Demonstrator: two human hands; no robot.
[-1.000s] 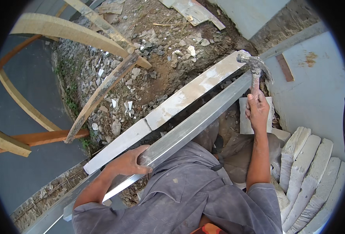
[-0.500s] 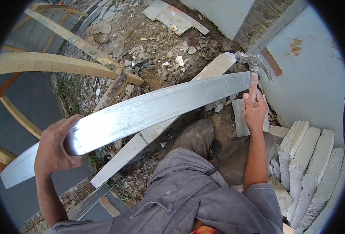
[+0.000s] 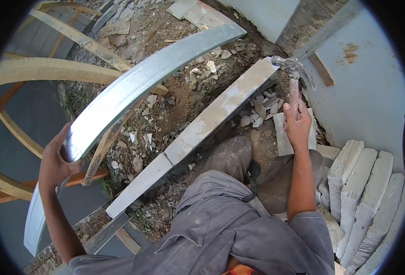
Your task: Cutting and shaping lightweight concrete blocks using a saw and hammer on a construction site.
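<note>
My left hand point(image 3: 56, 162) is closed round a long silvery metal bar point(image 3: 143, 68), held raised at a slant from the lower left toward the upper middle. My right hand point(image 3: 296, 126) grips the worn handle of a claw hammer point(image 3: 290, 68), whose head is beside the far end of a pale block row point(image 3: 225, 105). That row runs diagonally across the middle, with a visible joint near its lower part. Loose rubble point(image 3: 257, 117) lies just right of it, above my bent knees.
Curved timber framing point(image 3: 42, 68) spans the left over a grey lower surface point(image 3: 33, 119). Rubble and earth point(image 3: 170, 107) cover the middle ground. A bluish-white wall point(image 3: 358, 96) stands at the right, with stacked pale blocks point(image 3: 367, 192) below it. A flat board point(image 3: 184, 9) lies at the top.
My left hand has moved left and swung the metal bar up and away from the pale block row, uncovering it. My right hand and hammer have shifted slightly left and up.
</note>
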